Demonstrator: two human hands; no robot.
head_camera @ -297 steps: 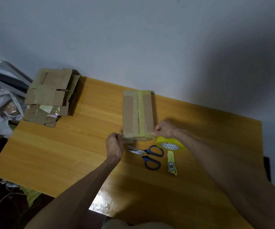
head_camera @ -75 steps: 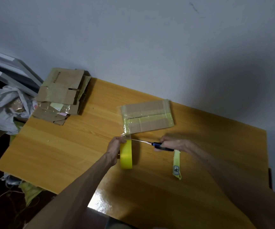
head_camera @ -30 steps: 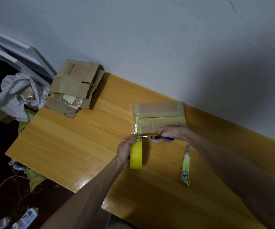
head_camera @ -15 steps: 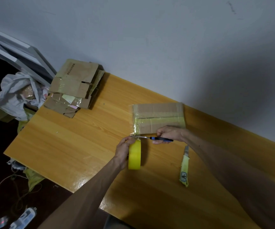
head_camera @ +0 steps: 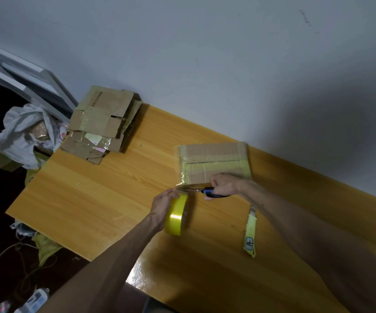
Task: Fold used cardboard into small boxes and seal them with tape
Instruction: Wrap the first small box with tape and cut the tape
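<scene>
While the left hand [head_camera: 163, 203] curls round the yellow tape roll [head_camera: 177, 216] and holds it standing on its rim on the table [head_camera: 105, 188], the right hand [head_camera: 224, 184] is clenched round the blue handles of the scissors [head_camera: 207, 190]. Their blades point left and end just above the roll; I cannot tell how far apart they are. The taped cardboard box [head_camera: 214, 159] lies flat by the table's far edge, its near side touching the right hand's knuckles. A yellow cutter [head_camera: 250, 231] lies beside the right forearm, toward the near edge. Flattened cardboard [head_camera: 105, 123] is stacked on the far left corner, and a white crumpled bundle [head_camera: 24, 132] sits beyond the left edge
</scene>
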